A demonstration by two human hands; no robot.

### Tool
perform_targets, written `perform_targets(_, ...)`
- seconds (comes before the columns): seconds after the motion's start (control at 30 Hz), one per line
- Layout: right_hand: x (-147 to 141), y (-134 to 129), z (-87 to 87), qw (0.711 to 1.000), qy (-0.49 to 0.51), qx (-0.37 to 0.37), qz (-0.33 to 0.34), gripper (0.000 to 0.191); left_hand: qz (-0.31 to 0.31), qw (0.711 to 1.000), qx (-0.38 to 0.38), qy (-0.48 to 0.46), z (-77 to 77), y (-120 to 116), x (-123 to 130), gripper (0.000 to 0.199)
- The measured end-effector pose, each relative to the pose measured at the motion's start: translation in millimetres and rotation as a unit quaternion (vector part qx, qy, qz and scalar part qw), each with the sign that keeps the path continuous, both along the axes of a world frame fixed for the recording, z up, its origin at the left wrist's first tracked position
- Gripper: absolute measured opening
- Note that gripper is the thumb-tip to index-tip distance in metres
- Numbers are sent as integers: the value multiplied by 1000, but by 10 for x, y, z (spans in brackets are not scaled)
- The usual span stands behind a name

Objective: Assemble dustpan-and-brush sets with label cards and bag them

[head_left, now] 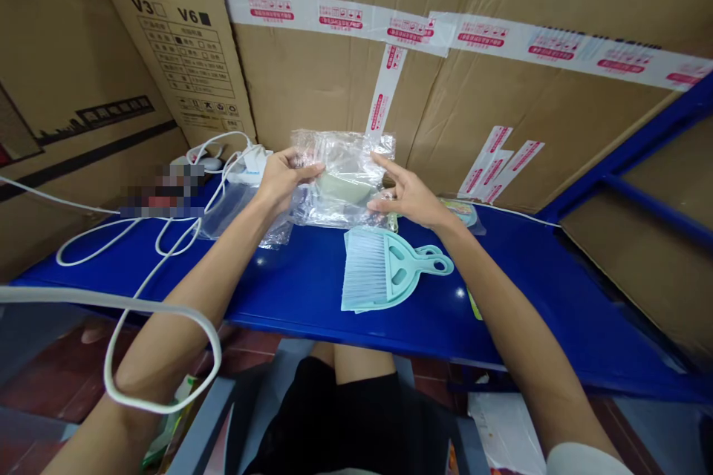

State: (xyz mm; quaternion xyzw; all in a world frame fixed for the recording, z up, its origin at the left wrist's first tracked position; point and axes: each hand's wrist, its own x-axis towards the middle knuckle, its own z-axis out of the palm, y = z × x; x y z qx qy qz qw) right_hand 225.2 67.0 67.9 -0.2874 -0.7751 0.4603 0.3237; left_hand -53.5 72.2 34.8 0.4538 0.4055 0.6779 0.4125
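My left hand grips the left edge of a clear plastic bag, thumb on top. A pale green flat item shows inside or beneath the film. At the bag's right side is my right hand, thumb and fingers apart, the fingertips touching the film. Nearer to me on the blue table lies a light blue small brush with a matching dustpan under it, handles to the right. More clear plastic packaging lies below my left wrist.
White cables loop over the table's left side and in front of my left forearm. A white power strip sits at the back left. Taped cardboard boxes stand behind. Another packaged item lies beyond my right wrist.
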Motion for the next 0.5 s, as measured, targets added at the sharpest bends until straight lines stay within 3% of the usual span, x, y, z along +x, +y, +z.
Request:
perform_targets(0.13,-257,-66,-85,998,10,-54,8,117,-21,997,-67,28,145,27,-377,51)
perform_targets(0.23,-674,-36,-224,994,37,-101,19,118,-24,987,-145,63,182,9,-828,57)
perform_targets(0.37,-1395,83,-524,991,-5,-129,35,111,14,955,-228,191,53,-32,-1370,63)
perform_targets(0.5,-1912,151,-779,992,-63,-105,23,98,99,920,-245,289,-177,-31,-1633,59)
